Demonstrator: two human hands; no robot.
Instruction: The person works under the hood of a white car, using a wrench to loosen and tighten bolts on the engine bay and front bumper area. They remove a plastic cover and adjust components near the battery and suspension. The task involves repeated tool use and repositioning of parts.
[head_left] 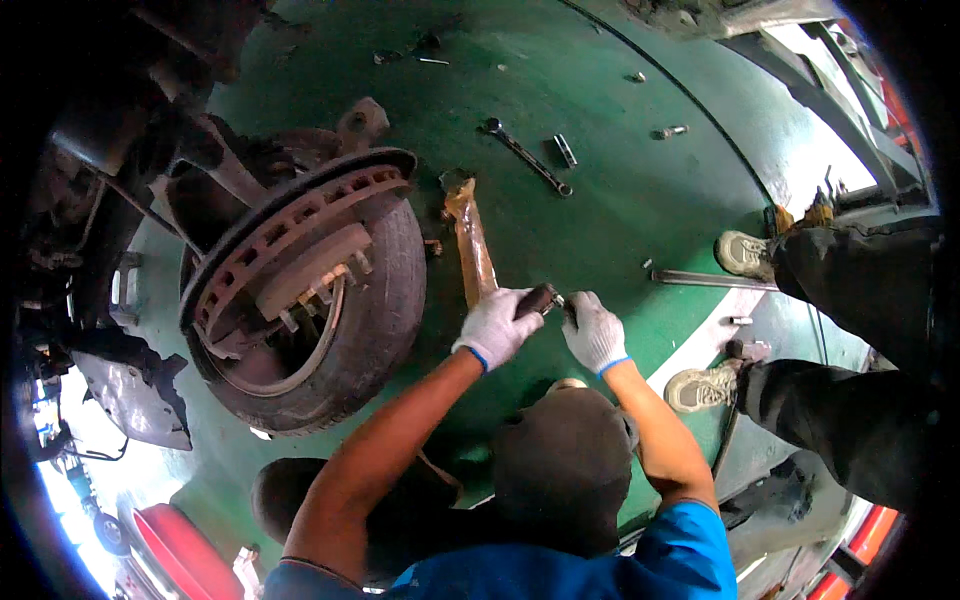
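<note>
In a white knit glove, my left hand [496, 325] is closed round a dark, rounded metal part [535, 300] whose kind I cannot make out. My right hand [594, 332], gloved the same way, pinches something dark and small beside a shiny metal end; the fingers mostly hide it. Both hands are close together above the green floor. Right beyond the left hand, a long part wrapped in yellowish plastic [473, 240] reaches away from me. To the left are a rusty brake disc [290, 225] with a studded hub [310, 275] and a tyre [385, 310].
A wrench [528, 158] and a socket [565, 151] lie on the floor ahead. To the right are a metal bar [712, 279] and another person's shoes [700, 388]. A black cable [690, 90] crosses the far right. At lower left stands a red object [185, 550].
</note>
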